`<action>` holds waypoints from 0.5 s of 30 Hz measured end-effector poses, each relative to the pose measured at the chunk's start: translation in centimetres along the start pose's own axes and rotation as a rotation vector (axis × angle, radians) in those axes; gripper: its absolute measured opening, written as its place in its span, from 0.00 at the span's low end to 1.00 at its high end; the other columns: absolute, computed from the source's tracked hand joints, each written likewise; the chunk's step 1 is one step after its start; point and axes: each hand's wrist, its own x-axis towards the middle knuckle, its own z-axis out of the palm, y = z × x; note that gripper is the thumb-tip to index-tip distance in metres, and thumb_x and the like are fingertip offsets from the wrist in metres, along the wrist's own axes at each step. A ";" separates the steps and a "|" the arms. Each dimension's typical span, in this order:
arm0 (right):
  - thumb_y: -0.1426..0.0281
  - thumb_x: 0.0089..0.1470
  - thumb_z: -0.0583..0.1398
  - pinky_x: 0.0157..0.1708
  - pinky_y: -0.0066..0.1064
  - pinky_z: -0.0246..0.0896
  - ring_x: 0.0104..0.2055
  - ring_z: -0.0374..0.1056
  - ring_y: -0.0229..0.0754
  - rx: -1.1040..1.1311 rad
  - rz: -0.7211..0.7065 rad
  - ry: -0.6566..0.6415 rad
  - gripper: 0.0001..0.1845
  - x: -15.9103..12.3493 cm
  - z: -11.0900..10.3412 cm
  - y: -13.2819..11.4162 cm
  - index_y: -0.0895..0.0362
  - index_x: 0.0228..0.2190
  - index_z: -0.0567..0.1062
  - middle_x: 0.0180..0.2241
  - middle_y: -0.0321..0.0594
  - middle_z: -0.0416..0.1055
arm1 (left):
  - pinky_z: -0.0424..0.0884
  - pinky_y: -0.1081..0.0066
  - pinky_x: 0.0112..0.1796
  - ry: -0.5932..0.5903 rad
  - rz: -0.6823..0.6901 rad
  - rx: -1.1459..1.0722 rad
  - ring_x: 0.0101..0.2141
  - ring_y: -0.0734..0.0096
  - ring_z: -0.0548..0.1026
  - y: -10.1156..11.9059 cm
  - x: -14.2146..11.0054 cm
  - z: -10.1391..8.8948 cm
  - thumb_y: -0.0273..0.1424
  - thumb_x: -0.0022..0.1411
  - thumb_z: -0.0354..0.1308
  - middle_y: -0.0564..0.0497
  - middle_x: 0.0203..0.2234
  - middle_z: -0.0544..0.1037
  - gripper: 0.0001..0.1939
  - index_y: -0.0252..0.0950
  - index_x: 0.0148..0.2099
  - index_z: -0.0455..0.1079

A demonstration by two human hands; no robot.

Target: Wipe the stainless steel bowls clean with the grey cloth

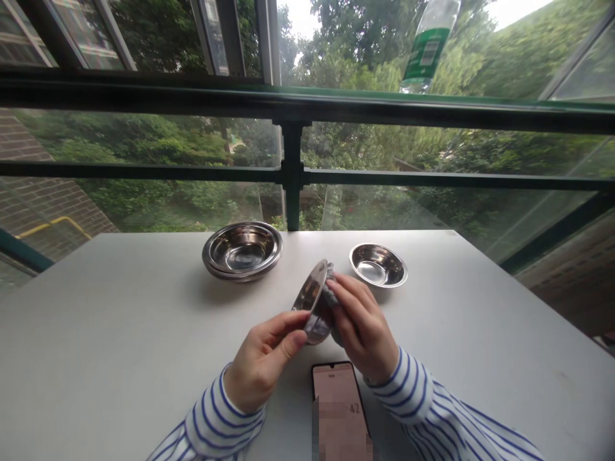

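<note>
Between my hands a shiny metal bowl [311, 291] is tipped on its side above the table. My left hand [266, 358] pinches its near rim between thumb and fingers. Against the bowl's outer right side, my right hand [362, 323] presses a grey cloth [331, 291], its fingers closed over it; part of the cloth is hidden behind them. Just beyond that hand, a single metal bowl [379, 266] rests upright on the table. A stack of metal bowls [243, 251] stands farther back on the left.
A phone [339, 403] lies face up on the white table [120, 346], close below my hands. Behind the table's far edge runs a dark green railing [202, 102] with glass panels. A plastic bottle [425, 54] with a green label stands on the railing.
</note>
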 end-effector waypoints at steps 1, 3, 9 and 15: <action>0.77 0.55 0.50 0.51 0.45 0.57 0.54 0.57 0.47 0.032 0.073 0.025 0.22 0.1 0.0 0.2 0.55 0.52 0.62 0.51 0.47 0.62 | 0.70 0.68 0.41 -0.032 -0.010 0.003 0.37 0.63 0.76 0.0 -0.1 0.0 0.29 0.53 0.59 0.46 0.36 0.79 0.11 0.34 0.41 0.74; 0.76 0.57 0.49 0.51 0.44 0.58 0.52 0.59 0.46 0.078 0.155 0.049 0.20 0.1 0.1 0.5 0.55 0.51 0.63 0.50 0.46 0.63 | 0.70 0.68 0.41 -0.060 -0.021 -0.007 0.38 0.63 0.76 -0.1 -0.1 -0.1 0.29 0.54 0.59 0.46 0.36 0.79 0.12 0.34 0.42 0.74; 0.78 0.54 0.50 0.50 0.47 0.57 0.55 0.55 0.48 0.001 -0.019 0.029 0.24 -0.3 0.3 -0.5 0.54 0.53 0.60 0.52 0.47 0.60 | 0.70 0.69 0.41 -0.062 -0.051 -0.067 0.39 0.64 0.76 -0.1 0.0 -0.4 0.29 0.54 0.58 0.47 0.38 0.79 0.12 0.37 0.43 0.74; 0.77 0.52 0.53 0.49 0.50 0.57 0.56 0.52 0.53 -0.131 -0.173 -0.017 0.25 -0.5 0.5 -1.1 0.58 0.53 0.61 0.53 0.52 0.58 | 0.69 0.68 0.44 -0.126 -0.063 -0.178 0.44 0.62 0.73 -0.1 0.3 -0.6 0.28 0.56 0.57 0.48 0.42 0.77 0.15 0.40 0.47 0.72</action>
